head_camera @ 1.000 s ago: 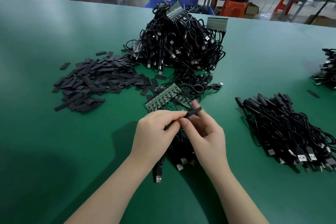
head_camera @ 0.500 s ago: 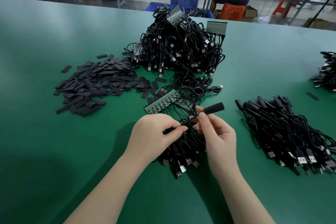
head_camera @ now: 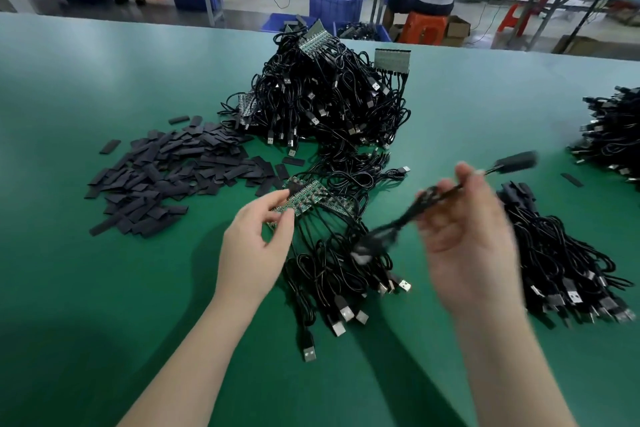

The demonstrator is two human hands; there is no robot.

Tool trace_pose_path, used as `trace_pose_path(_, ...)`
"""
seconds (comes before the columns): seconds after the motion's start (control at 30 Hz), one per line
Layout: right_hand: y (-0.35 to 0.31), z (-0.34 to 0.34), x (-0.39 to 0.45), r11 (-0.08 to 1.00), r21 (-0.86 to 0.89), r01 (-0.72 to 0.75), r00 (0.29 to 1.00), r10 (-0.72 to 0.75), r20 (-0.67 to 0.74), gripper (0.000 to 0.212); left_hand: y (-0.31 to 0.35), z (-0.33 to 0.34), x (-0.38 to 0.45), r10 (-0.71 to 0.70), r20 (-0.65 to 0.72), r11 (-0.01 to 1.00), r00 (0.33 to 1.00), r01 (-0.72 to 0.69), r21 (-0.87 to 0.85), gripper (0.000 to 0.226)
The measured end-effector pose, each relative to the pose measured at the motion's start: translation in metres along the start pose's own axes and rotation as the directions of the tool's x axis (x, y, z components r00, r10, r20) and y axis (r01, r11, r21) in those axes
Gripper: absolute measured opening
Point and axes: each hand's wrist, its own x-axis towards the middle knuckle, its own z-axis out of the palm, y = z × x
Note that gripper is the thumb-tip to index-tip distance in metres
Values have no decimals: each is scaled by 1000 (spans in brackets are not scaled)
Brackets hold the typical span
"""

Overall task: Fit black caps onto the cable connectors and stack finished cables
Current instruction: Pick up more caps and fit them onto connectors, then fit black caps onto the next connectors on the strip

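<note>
Over a wide green surface (head_camera: 104, 87), a person's two bare hands work apart from each other. On the right, the right hand (head_camera: 467, 239), blurred by motion, pinches a thin black cable (head_camera: 408, 218) raised above the surface; the cable's far end wears a black cap (head_camera: 516, 161), pointing toward the far right. Near the middle, the left hand (head_camera: 256, 246) has its fingertips curled on a green strip of connectors (head_camera: 304, 199) with cables trailing toward the near side. Loose flat black caps (head_camera: 166, 177) lie scattered to the left. A tall tangle of uncapped cables (head_camera: 329, 97) stands at the far middle. Just right of the right hand lies a pile of capped cables (head_camera: 561, 253). Another dark bundle (head_camera: 613, 135) sits at the far right edge.
</note>
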Motion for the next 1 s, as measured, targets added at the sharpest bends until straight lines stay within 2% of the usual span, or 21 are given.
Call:
trace_pose_path(0.07, -31, -19, 8, 952, -238, 191, 973, -216, -83, 17, -5, 2, 0, -8, 34, 987, 999, 3, 163, 30)
trace_pose_path(0.1, -47, -31, 13, 870, -422, 253, 939, -325, -108, 19, -7, 4, 0, -11, 52, 975, 999, -1, 222, 32)
trace_pose_path(0.17, -78, -59, 25, 577, -787, 220, 880, -465, -94, 28, -8, 6, 0, -17, 81, 953, 997, -8, 303, 35)
trace_pose_path(0.23, -97, -88, 45, 213, -974, 72, 861, -506, -46, 34, -8, 7, 0, -33, 100, 943, 994, -2, 331, 37)
trace_pose_path(0.33, -92, -114, 78, -188, -973, -133, 900, -435, -39, 35, -8, 9, -1, -45, 123, 943, 991, 1, 333, 36)
trace_pose_path(0.4, -72, -120, 88, -386, -888, -248, 963, -201, -182, 38, -8, 10, -2, -37, 130, 946, 991, -7, 325, 35)
trace_pose_path(0.43, -62, -121, 87, -456, -839, -298, 952, -83, -293, 46, -8, 10, -3, -33, 132, 947, 991, -11, 320, 35)
trace_pose_path(0.47, -54, -121, 85, -501, -799, -334, 928, -27, -371, 52, -8, 10, -4, -29, 132, 949, 991, -14, 315, 34)
trace_pose_path(0.5, -48, -123, 84, -526, -778, -345, 920, -24, -391, 56, -8, 10, -4, -27, 132, 949, 991, -16, 315, 34)
trace_pose_path(0.63, -40, -125, 77, -551, -773, -313, 950, -182, -254, 59, -10, 11, -6, -18, 130, 946, 991, -25, 324, 33)
trace_pose_path(0.7, -36, -123, 76, -551, -783, -288, 956, -120, -267, 61, -10, 10, -5, -6, 117, 944, 993, -33, 330, 33)
trace_pose_path(0.77, -33, -125, 76, -612, -742, -273, 945, -26, -326, 63, -10, 11, -5, 5, 99, 930, 995, -41, 365, 36)
trace_pose_path(0.87, -37, -117, 80, -588, -752, -297, 936, -21, -353, 63, -14, 12, -3, -101, 88, 860, 991, 43, 508, 51)
trace_pose_path(0.9, -36, -110, 79, -579, -766, -280, 952, -67, -297, 60, -16, 13, -1, -166, 91, 823, 982, 87, 562, 58)
trace_pose_path(0.93, -34, -102, 77, -561, -798, -221, 975, -127, -180, 58, -19, 14, 0, -219, 98, 790, 971, 118, 602, 63)
trace_pose_path(1.0, -21, -78, 65, -450, -893, 7, 977, -186, 102, 51, -23, 15, 5, -248, 104, 773, 963, 131, 621, 66)
